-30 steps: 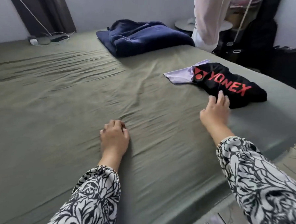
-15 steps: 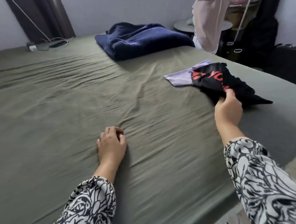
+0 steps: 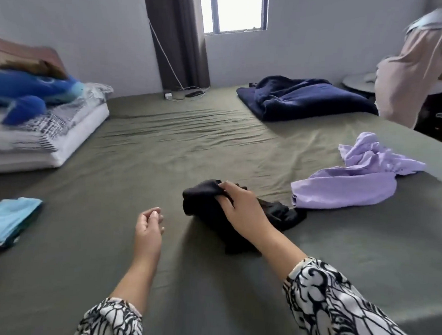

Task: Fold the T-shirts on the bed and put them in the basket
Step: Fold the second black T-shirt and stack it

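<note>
One olive bed (image 3: 143, 168) sheet, wrinkled, beneath a curtained window (image 3: 233, 10).

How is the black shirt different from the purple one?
The black T-shirt is held by the right hand; nothing touches the purple T-shirt. The black T-shirt lies bunched near the person; the purple T-shirt lies more spread out, farther right. Both are unfolded on the green bed.

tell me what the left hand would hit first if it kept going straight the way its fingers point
Probably the black T-shirt: the left hand points up and right toward the bundle that the right hand grips. Depth is unclear from one view.
</note>
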